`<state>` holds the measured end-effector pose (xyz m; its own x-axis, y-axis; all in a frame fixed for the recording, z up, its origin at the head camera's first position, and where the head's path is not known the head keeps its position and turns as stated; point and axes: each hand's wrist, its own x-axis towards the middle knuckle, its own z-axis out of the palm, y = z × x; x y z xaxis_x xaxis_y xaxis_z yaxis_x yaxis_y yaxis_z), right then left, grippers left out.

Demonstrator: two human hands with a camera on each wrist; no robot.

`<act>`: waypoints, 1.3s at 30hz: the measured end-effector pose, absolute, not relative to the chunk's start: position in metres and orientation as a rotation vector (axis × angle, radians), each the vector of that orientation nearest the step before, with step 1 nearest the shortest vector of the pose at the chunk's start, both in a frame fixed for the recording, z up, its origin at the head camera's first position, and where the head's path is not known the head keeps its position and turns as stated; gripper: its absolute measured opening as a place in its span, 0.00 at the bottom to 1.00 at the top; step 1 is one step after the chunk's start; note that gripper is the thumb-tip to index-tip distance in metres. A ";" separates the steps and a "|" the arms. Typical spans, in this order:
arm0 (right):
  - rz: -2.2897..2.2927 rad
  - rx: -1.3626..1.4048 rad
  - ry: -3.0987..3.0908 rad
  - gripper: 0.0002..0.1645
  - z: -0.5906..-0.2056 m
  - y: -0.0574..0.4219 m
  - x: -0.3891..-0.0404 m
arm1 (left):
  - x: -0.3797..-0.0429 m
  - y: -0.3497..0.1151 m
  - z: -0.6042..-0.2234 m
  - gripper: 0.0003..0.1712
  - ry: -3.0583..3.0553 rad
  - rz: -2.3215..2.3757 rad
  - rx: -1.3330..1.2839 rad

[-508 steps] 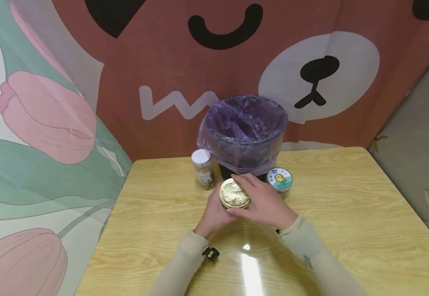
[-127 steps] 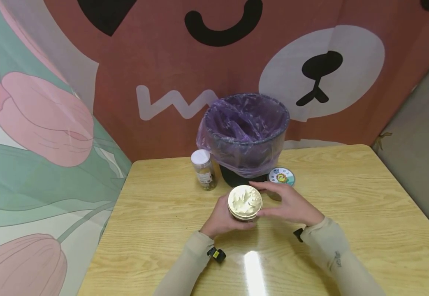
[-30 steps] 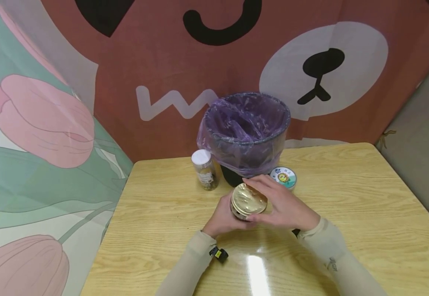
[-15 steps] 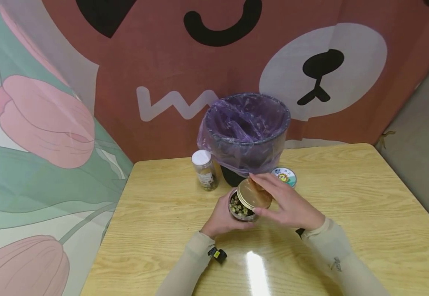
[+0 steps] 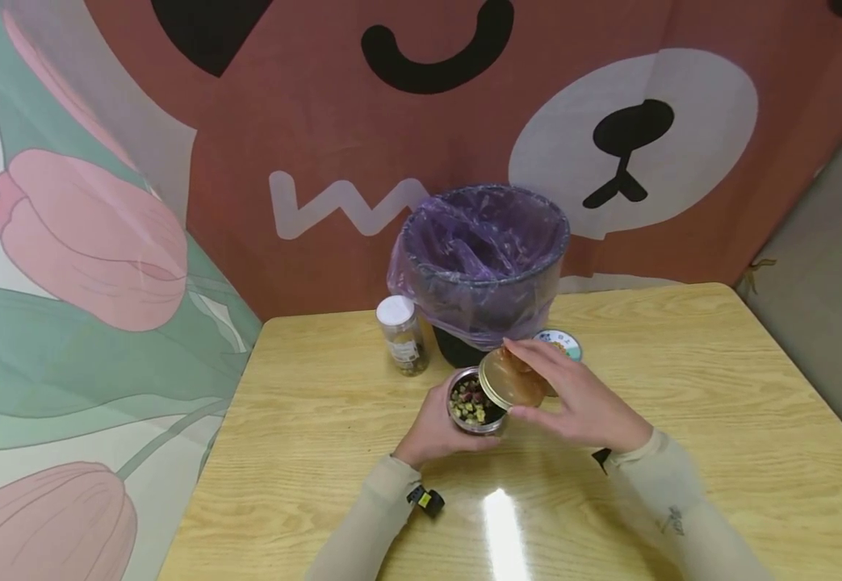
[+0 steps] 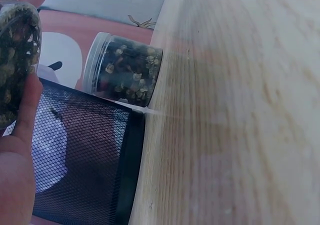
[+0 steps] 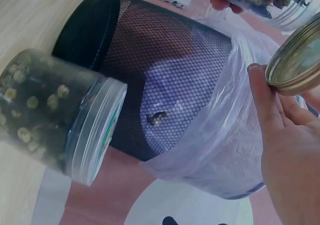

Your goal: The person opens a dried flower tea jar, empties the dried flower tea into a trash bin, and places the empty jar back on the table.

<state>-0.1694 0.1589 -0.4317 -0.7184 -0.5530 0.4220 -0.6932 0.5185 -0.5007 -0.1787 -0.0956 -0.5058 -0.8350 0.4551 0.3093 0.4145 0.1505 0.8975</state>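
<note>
Spreading across the far left, a backdrop [image 5: 94, 242] showed pink tulips and green leaves alongside the pale wooden table [image 5: 297, 452]. On the table, at ten o'clock from the open jar [image 6: 17, 60], a white-capped jar [image 5: 402, 343] stood upright, clear-walled and labelled, just beside the mesh bin [image 7: 150, 45]. The left sleeve [image 5: 362, 516] came in from seven o'clock, a black device [image 5: 426, 500] strapped at its cuff.

The left hand [image 5: 431, 428] gripped the open jar from eight o'clock, its fingers wrapped round the wall. That jar was held above the table, mouth upward, with dried pieces [image 5: 470, 405] inside, yellow-green with some dark red among them. Beyond it, at twelve o'clock, the bin wore a purple liner [image 5: 486, 311] folded over its rim.

The gold lid [image 5: 508, 383] was tilted at two o'clock from the jar's mouth, overlapping the rim in the head view; whether they touched, I could not tell. The right hand [image 5: 584, 403] held the lid from three o'clock, pinching its edge between thumb and fingers. Farther along two o'clock, partly hidden by that hand, stood a jar with a printed lid [image 5: 567, 345]. At four o'clock, the right sleeve [image 5: 671, 500] bore a dark mark.
</note>
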 end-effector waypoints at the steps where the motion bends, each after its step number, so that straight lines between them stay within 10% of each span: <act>1: 0.980 1.058 -2.546 0.54 -0.432 0.160 -0.170 | -0.179 -0.096 -0.506 0.53 2.358 1.817 0.888; 39: 1.061 0.844 -2.627 0.48 -0.439 0.196 -0.173 | -0.180 -0.099 -0.504 0.52 2.312 1.863 0.878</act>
